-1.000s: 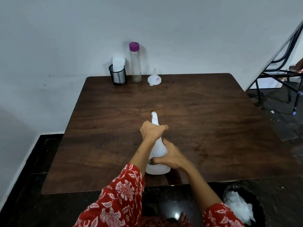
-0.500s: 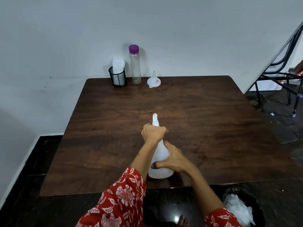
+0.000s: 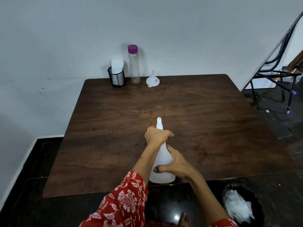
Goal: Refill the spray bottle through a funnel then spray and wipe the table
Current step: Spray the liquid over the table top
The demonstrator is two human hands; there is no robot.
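A white translucent spray bottle (image 3: 162, 158) stands at the near edge of the dark wooden table (image 3: 205, 125). My left hand (image 3: 156, 135) grips its spray head at the neck, with the nozzle pointing away from me. My right hand (image 3: 175, 164) holds the bottle's body from the right, thumb across its front. A small white funnel (image 3: 152, 79) sits mouth down at the far edge. Beside it stands a tall clear bottle with a purple cap (image 3: 134, 63).
A black mesh cup holding white paper (image 3: 116, 76) stands at the far left of the table by the wall. A dark bin with white crumpled material (image 3: 239, 207) is on the floor at the lower right. A black metal chair frame (image 3: 278, 76) stands to the right.
Both hands stay on the spray bottle in the same grip. The view has shifted slightly, so the bottle sits a little lower in the picture.
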